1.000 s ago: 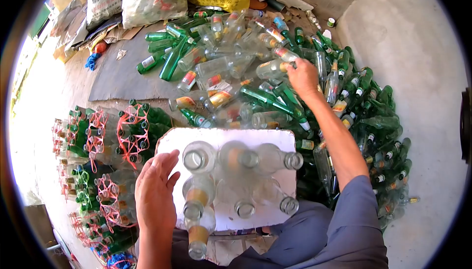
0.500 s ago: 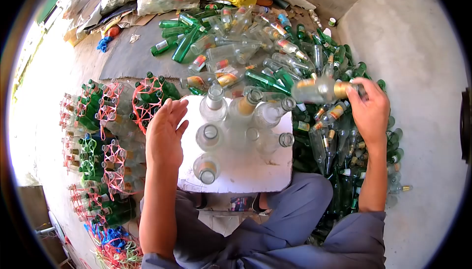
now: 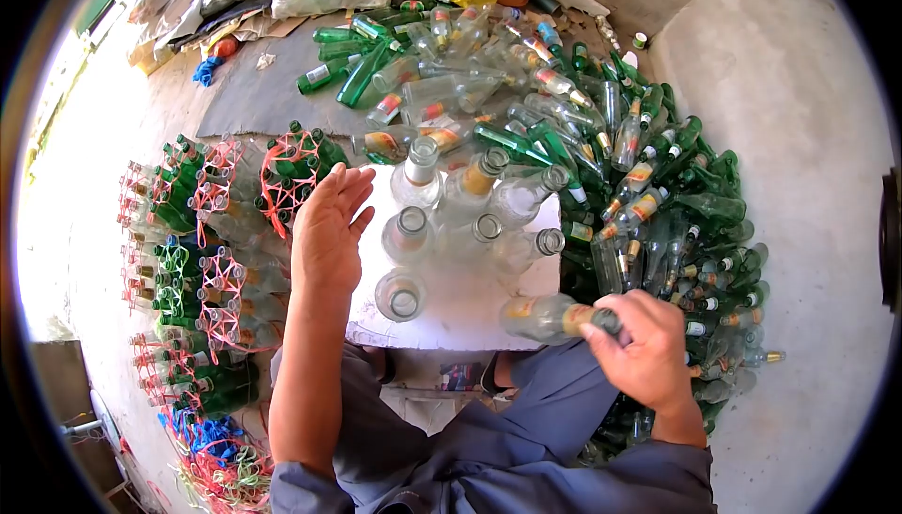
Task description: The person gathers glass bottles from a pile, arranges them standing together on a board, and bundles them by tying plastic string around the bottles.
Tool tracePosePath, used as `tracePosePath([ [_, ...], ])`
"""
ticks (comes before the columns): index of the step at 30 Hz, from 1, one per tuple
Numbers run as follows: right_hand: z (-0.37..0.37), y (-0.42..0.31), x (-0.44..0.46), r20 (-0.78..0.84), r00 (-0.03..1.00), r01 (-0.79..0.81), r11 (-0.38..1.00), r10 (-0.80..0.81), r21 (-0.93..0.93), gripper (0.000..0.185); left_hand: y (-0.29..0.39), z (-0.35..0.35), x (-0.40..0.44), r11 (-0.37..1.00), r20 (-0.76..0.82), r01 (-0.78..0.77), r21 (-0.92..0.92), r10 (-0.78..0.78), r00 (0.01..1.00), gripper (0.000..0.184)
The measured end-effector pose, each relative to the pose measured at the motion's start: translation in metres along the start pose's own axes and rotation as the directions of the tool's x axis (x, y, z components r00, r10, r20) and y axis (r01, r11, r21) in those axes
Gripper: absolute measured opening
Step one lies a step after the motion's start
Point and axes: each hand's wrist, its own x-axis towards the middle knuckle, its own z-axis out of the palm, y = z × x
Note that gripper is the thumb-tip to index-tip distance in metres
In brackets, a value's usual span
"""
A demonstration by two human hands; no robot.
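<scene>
Now the right hand (image 3: 648, 350) has swung a clear bottle (image 3: 536, 318) away from the heap of loose bottles (image 3: 626, 143) to the near right corner of the white table (image 3: 460, 326), so it is close to the standing bottles (image 3: 411, 241) but not yet among them. Its fingers are closed around the neck; the bottle lies tilted, base leftward, and whether it touches the table is unclear. The left hand (image 3: 329, 237) stays beside the group, holding nothing, fingers extended, palm inward.
</scene>
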Motion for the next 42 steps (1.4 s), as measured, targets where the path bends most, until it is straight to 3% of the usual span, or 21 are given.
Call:
tracePosePath([
  [7, 0.049, -0.009, 0.009, -0.015, 0.969, 0.247, 0.966, -0.247, 0.071, 0.031, 0.001, 0.001, 0.001, 0.999, 0.037, 0.006, -0.035, -0.005, 0.999, 0.034],
  [11, 0.056, -0.023, 0.021, -0.031, 0.958, 0.287, 0.957, -0.286, 0.033, 0.032, 0.002, 0.007, -0.002, 1.0, 0.029, 0.01, 0.011, -0.01, 1.0, 0.029],
  [14, 0.061, -0.03, 0.028, 0.056, 0.959, 0.28, 0.96, -0.279, -0.007, 0.024, 0.0, 0.006, -0.001, 1.0, 0.059, 0.01, -0.007, -0.01, 0.998, 0.036],
  [17, 0.075, -0.03, 0.031, -0.002, 0.951, 0.31, 0.95, -0.31, 0.026, 0.033, 0.001, 0.009, -0.002, 1.0, 0.061, 0.019, 0.0, -0.019, 0.998, 0.028],
  [26, 0.085, -0.032, 0.035, -0.009, 0.921, 0.39, 0.92, -0.39, -0.028, 0.036, -0.002, 0.01, -0.002, 1.0, 0.084, 0.026, 0.004, -0.026, 0.996, 0.029],
  [29, 0.091, -0.034, 0.036, -0.041, 0.932, 0.358, 0.933, -0.359, -0.029, 0.038, -0.004, 0.012, -0.002, 1.0, 0.084, 0.016, 0.027, -0.018, 0.996, 0.03],
  [32, 0.091, -0.03, 0.035, -0.044, 0.954, 0.299, 0.949, -0.296, 0.098, 0.039, -0.003, 0.016, -0.004, 0.997, 0.043, 0.012, 0.075, -0.015, 0.999, 0.031],
  [40, 0.074, 0.001, 0.013, 0.12, 0.992, -0.081, 0.871, 0.025, 0.485, 0.036, -0.003, 0.014, -0.006, 0.996, 0.042, 0.009, 0.093, -0.013, 0.999, 0.033],
  [42, 0.056, 0.011, 0.014, 0.226, 0.961, -0.257, 0.826, 0.161, 0.502, 0.023, -0.002, 0.014, -0.01, 0.996, 0.036, 0.003, 0.085, -0.006, 0.999, 0.033],
])
